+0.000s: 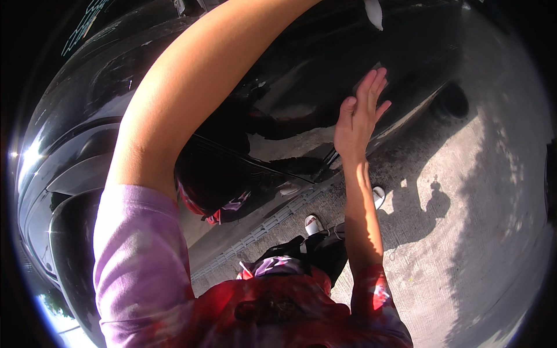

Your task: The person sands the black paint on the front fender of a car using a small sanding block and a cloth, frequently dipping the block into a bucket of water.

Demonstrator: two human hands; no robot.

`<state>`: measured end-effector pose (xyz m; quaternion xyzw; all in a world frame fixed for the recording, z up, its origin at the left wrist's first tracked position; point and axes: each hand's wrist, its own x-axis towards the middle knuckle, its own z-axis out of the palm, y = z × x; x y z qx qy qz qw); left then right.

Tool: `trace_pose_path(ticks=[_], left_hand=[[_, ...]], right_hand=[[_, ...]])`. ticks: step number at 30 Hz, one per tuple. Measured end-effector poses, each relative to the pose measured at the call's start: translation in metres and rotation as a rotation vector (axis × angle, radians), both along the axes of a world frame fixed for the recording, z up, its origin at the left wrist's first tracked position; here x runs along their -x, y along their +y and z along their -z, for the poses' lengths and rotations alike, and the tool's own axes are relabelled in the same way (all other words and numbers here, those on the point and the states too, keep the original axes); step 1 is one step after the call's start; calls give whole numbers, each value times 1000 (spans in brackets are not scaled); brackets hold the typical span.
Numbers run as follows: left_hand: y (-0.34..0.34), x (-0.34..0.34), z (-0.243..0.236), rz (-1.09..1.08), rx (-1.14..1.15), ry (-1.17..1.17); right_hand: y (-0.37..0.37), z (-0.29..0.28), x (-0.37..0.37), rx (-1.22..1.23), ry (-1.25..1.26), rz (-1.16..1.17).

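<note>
A glossy black car body (301,64) fills the upper middle and left, mirroring me and the ground. My left arm (174,87) stretches across it and out past the top edge, so my left hand is out of sight. A small white object (374,16) shows at the top, too cut off to identify. My right hand (361,116) is against the lower panel, fingers extended and slightly apart; a small greyish patch shows behind the fingertips, too indistinct to tell whether it is an object.
The black side mirror (75,238) is at the lower left beside my left sleeve. Below the car, my feet in white sandals (313,225) stand on sunlit concrete ground (441,272), which stretches along the right and carries shadows.
</note>
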<state>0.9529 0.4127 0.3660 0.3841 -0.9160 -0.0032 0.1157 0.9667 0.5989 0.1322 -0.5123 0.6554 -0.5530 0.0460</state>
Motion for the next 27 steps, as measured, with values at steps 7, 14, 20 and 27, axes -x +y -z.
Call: trace_pose_path(ticks=[7,14,20,27], left_hand=[[-2,3,-1,102,-3,42],[-12,-8,7,98,47,2],[29,-4,-22,90,27,-66],[-3,-1,8,111,16,9]], right_hand=[[114,152,-145,111,203,-356],[40,-15,-102,242,406,-394],[98,141,-83,156,500,-542],[70,61,-96,161,328,-327]])
